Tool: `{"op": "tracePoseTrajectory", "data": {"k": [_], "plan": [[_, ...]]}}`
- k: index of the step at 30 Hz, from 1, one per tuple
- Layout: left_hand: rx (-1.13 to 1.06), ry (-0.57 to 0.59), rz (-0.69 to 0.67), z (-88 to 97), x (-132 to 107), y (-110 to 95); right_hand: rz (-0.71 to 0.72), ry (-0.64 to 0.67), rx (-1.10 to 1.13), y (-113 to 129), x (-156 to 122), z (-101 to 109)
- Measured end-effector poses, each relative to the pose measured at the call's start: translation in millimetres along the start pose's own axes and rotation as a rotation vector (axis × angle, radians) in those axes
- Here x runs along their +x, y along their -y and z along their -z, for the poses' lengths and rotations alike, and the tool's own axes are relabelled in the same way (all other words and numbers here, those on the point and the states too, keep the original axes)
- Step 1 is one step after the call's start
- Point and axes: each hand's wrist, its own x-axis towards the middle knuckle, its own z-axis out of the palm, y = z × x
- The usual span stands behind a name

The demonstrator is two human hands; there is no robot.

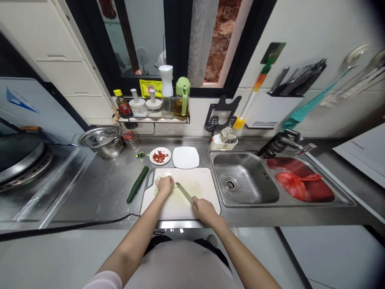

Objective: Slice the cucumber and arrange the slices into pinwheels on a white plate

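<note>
My right hand (205, 209) is closed around the handle of a kitchen knife (185, 193), its blade angled toward my left hand over the white cutting board (192, 206). A thin cucumber slice (176, 185) is at the blade's tip. My left hand (165, 186) is curled over the board, fingers closed on cucumber slices; some pale green slices (156, 191) show at its left side, the rest hidden beneath it. Left of the board lies a whole dark green cucumber (137, 184).
Behind the board stand a plate of chopped red pieces (160, 156) and a white square plate (185, 157). Cucumber scraps (142, 155) lie near a steel pot (104, 142). To the right is a sink (246, 180) with a red bag (293, 186) in its second basin.
</note>
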Motion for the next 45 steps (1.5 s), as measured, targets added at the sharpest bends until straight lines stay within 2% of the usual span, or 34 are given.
{"op": "tracePoseTrajectory", "data": {"k": [20,33,45], "plan": [[0.0,-0.005,0.008,4.2,1,-2,0.01,0.047,-0.055,5,10,-2],[-0.018,-0.003,0.015,-0.5,4,-1,0.009,0.08,-0.044,13,19,1],[-0.019,-0.003,0.016,2.1,3,0,0.007,0.1,-0.036,6,15,0]]}}
